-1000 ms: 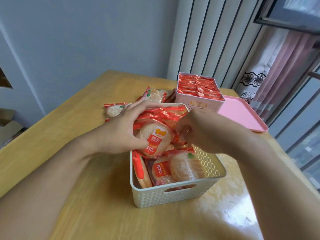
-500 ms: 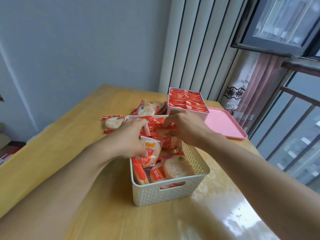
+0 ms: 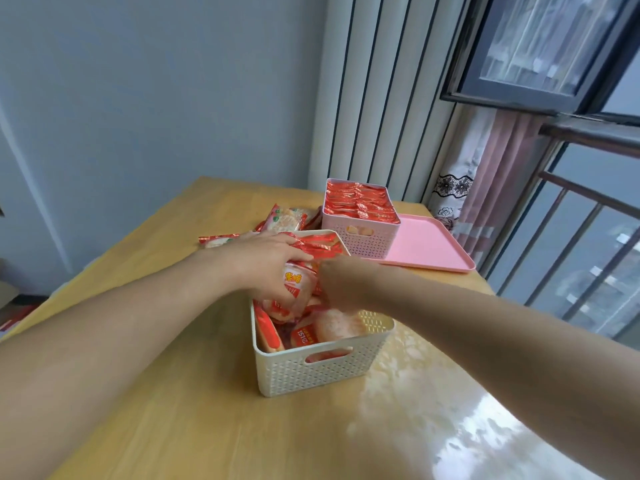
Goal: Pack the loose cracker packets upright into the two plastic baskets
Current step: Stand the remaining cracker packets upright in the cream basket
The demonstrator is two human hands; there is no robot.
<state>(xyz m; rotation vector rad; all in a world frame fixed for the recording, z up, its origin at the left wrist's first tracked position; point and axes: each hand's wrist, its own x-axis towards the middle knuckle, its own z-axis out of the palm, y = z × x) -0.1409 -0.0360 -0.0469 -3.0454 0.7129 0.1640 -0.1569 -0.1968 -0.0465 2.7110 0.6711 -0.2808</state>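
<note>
1. Head view: our left hand (image 3: 266, 268) curls round a cracker packet (image 3: 294, 289) over the white basket (image 3: 322, 368) on the table (image 3: 173, 410).
2. Our right hand (image 3: 341, 282) reaches among the packets there; we cannot tell its fingers' grip.
3. The pink basket (image 3: 360, 233), packed upright, stands on the pink tray (image 3: 429, 247); loose packets (image 3: 285, 218) lie behind.

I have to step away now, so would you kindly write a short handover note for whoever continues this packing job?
Left hand: grips a cracker packet over the white basket.
Right hand: fingers inside the same basket among the packets; grip unclear.
Done: pink basket is full of upright packets, standing on the pink tray.
Left: white basket's near end holds packets lying askew; loose packets remain on the table behind it.
</note>
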